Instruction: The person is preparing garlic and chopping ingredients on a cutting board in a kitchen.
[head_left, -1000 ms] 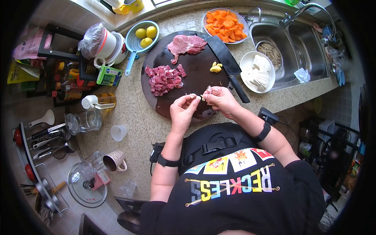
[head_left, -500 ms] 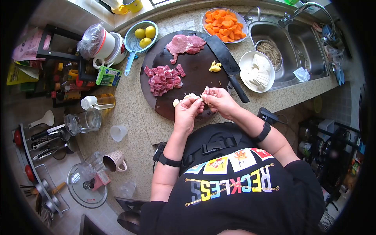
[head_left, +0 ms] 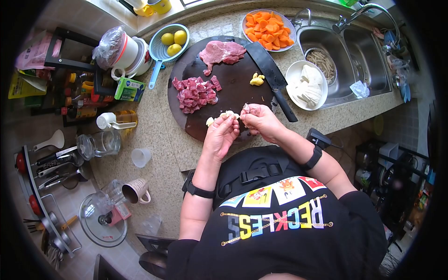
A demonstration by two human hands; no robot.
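Over the near edge of a round dark cutting board (head_left: 224, 93), my left hand (head_left: 221, 138) has thumb and fingers pinched together on a pale garlic clove (head_left: 236, 116). My right hand (head_left: 263, 123) is close beside it, its fingers curled around a garlic piece with papery skin (head_left: 253, 110), partly hidden by the fingers. Just past my left fingertips lie whitish garlic cloves (head_left: 210, 122). Diced red meat (head_left: 195, 94) forms a pile on the board's left, with a larger slab of meat (head_left: 221, 52) behind it. Yellow ginger pieces (head_left: 256, 79) sit right of centre.
A black cleaver (head_left: 268, 67) rests along the board's right edge, handle toward me. Around the board are a plate of carrot chunks (head_left: 244, 33), a bowl with white food (head_left: 290, 77), a blue strainer (head_left: 156, 52) with yellow fruit, and a double sink (head_left: 343, 88).
My left hand has shifted slightly left, its fingertips drawing a little apart from the right hand's. The right hand stays nearly in place, and the board's contents look unchanged.
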